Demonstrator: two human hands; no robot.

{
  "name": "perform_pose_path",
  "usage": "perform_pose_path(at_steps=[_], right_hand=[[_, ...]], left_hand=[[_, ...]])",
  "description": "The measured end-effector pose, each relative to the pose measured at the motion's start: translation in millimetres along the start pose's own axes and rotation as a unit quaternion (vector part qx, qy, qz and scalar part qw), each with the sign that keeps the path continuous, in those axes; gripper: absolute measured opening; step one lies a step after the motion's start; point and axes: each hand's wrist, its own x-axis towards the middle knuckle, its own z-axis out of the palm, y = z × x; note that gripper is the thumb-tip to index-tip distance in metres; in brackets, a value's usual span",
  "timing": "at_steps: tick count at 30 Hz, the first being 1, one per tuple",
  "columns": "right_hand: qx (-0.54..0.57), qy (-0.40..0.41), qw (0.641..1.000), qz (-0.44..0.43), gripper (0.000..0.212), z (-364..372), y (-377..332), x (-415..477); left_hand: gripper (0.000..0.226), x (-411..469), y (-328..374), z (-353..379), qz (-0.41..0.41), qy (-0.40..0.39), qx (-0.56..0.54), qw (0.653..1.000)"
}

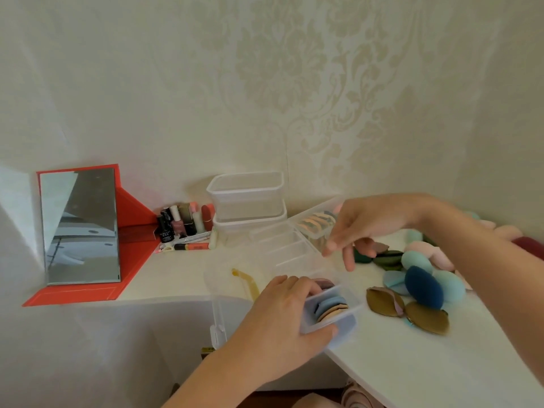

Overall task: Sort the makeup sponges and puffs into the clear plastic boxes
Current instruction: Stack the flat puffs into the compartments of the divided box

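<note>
Left hand (282, 316) grips the near end of the clear rigid divided plastic box (348, 320), which contains flat round blue and beige puffs (331, 307) on edge. Right hand (368, 228) hovers beyond, fingers slack, empty. Soft teardrop puffs (424, 287) lie loose on the smooth white table (412, 363).

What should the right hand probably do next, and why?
Probably dip down and pick a dark green puff. The right hand hovers open just above the loose pile, seemingly holding nothing, while the left hand grips the clear box, whose compartments already hold a few puffs.
</note>
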Motion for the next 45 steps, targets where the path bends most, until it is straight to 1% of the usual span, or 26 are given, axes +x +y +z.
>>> perform_pose_path(at_steps=[2,3,5,6,8,9,11,12,15,17,20,21,23,24,25,28,30,32,35,36,38,39,40,42,43,45], right_hand=[[0.062,0.075,0.995,0.013,0.026,-14,21,-3],[0.060,0.119,0.991,0.034,0.024,-17,33,0],[0.006,0.191,0.975,0.114,0.022,-15,61,13],[-0.031,0.208,0.964,0.166,0.024,-11,73,20],[-0.093,0.204,0.943,0.247,0.033,-3,88,32],[-0.108,0.190,0.937,0.271,0.041,1,92,36],[-0.128,0.166,0.931,0.298,0.052,3,96,41],[-0.136,0.160,0.929,0.305,0.053,3,95,41],[-0.139,0.173,0.927,0.303,0.045,-1,102,41],[-0.119,0.191,0.928,0.296,0.035,-3,105,40],[-0.137,0.202,0.922,0.300,0.020,-2,101,39],[-0.158,0.206,0.917,0.304,0.019,-3,97,39],[-0.194,0.224,0.904,0.307,0.026,-8,90,36],[-0.185,0.244,0.902,0.304,0.029,-12,87,35],[-0.171,0.270,0.904,0.283,0.028,-16,82,32],[-0.155,0.344,0.914,0.150,0.023,-24,55,19],[-0.134,0.365,0.918,0.073,0.023,-21,33,11],[-0.084,0.351,0.932,0.018,0.022,-12,12,5],[0.024,0.275,0.957,-0.090,0.028,0,-4,3],[0.029,0.233,0.966,-0.108,0.031,2,-6,3],[0.013,0.142,0.983,-0.115,0.040,8,-9,5],[0.012,0.116,0.987,-0.113,0.038,12,-9,8],[0.019,0.112,0.986,-0.118,0.033,17,-10,12],[-0.001,0.152,0.980,-0.131,0.025,24,-9,20],[-0.039,0.174,0.976,-0.128,0.028,26,-7,25],[-0.094,0.187,0.971,-0.116,0.035,30,-5,30]], left_hand=[[0.035,2,1,-3,-0.001,-0.005,-0.010,1.000],[0.035,2,1,-3,0.000,-0.007,-0.012,1.000],[0.036,2,1,-2,0.006,-0.013,-0.010,1.000],[0.036,2,0,-1,0.008,-0.013,-0.010,1.000],[0.036,0,-2,3,0.010,-0.006,-0.006,1.000],[0.037,-1,-2,4,0.010,-0.002,-0.003,1.000],[0.039,-2,-3,7,0.007,-0.002,0.005,1.000],[0.040,-2,-3,8,0.005,-0.003,0.005,1.000],[0.042,-2,-2,7,0.002,-0.004,0.005,1.000],[0.042,-2,-2,7,0.004,-0.008,0.004,1.000],[0.045,-1,-4,8,0.004,-0.008,0.000,1.000],[0.046,-2,-4,8,0.003,-0.007,0.002,1.000],[0.044,-2,-2,9,0.000,-0.008,0.007,1.000],[0.043,-2,-1,9,-0.004,-0.009,0.008,1.000],[0.042,-2,0,8,-0.007,-0.007,0.006,1.000],[0.041,-1,2,7,-0.014,-0.011,0.008,1.000],[0.042,-1,2,7,-0.015,-0.016,0.010,1.000],[0.042,-1,0,8,-0.010,-0.007,0.007,1.000],[0.042,-1,-3,7,-0.003,-0.007,0.011,1.000],[0.042,0,-3,6,-0.003,-0.012,0.013,1.000],[0.043,1,-3,2,0.000,-0.021,0.008,1.000],[0.045,2,-3,-1,-0.001,-0.031,0.003,1.000],[0.047,3,-2,-5,-0.006,-0.043,-0.008,0.999],[0.048,5,-1,-15,-0.019,-0.059,-0.045,0.997],[0.046,5,0,-20,-0.021,-0.054,-0.061,0.996],[0.034,7,-1,-26,-0.020,-0.008,-0.068,0.997]])
